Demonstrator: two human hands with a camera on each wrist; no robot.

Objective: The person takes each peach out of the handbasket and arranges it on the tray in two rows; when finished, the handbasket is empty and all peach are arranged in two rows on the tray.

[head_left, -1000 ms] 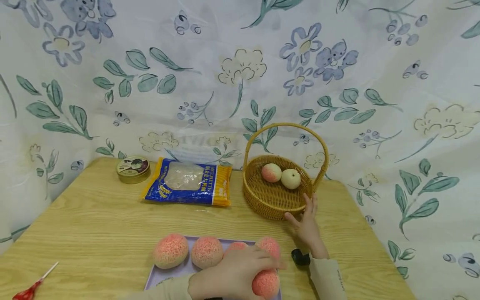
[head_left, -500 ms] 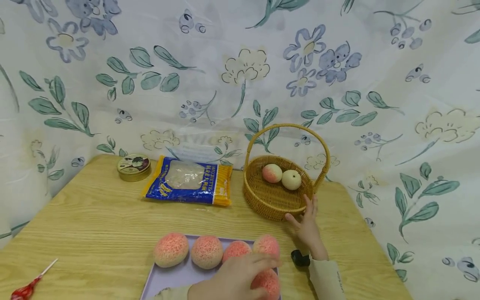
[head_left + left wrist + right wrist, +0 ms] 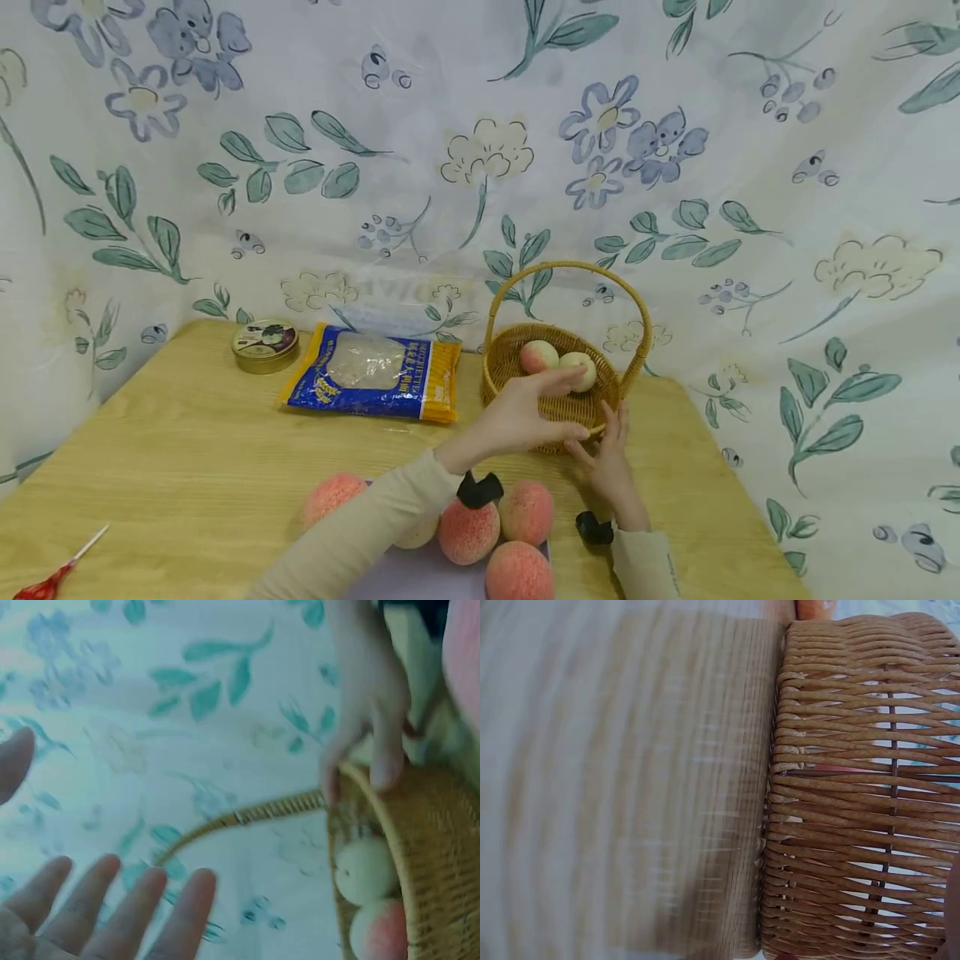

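Note:
My left hand (image 3: 517,421) is held over the near side of the wicker basket (image 3: 498,379), thumb and fingers spread apart with nothing between them. In the left wrist view, its fingers (image 3: 184,919) are spread too. Two pale pink-and-white peaches, one with more blush (image 3: 538,357) and one whiter (image 3: 579,372), lie inside. My right hand (image 3: 613,475) holds the basket's front right rim; the left wrist view has this hand (image 3: 371,697) with its thumb over the rim. Woven basket wall (image 3: 862,787) fills the right half of the right wrist view.
Several pink peaches, one in front (image 3: 519,573), sit on a lilac tray (image 3: 420,579), partly hidden by my left arm. A blue-and-yellow pasta bag (image 3: 367,371) and a round tin (image 3: 265,346) stand at the back left. A red-wrapped lollipop (image 3: 48,583) lies front left.
My left hand has left the front right peach on the tray and moved up and forward to the basket, without a peach. The right hand has stayed at the basket rim.

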